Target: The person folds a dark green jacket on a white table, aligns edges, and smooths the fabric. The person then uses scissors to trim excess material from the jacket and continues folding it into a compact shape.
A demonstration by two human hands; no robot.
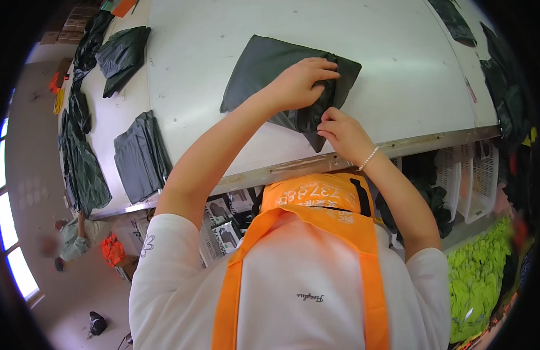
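A dark green folded garment (252,70), thin and slightly shiny, lies on the white table in front of me, one end bunched into a fold. My left hand (302,84) rests on top of it near that fold, fingers stretched to the right and thumb apart. At the near right edge of the garment, my right hand (346,135) pinches the material between thumb and fingers. The near corner of the garment points toward the table edge, close to my right hand.
To the left are a stack of folded dark green garments (143,154) and another folded bundle (123,58). More dark pieces (506,87) hang over the right end. White plastic baskets (479,178) and bright yellow-green material (477,280) sit below. Another person (73,240) is at far left.
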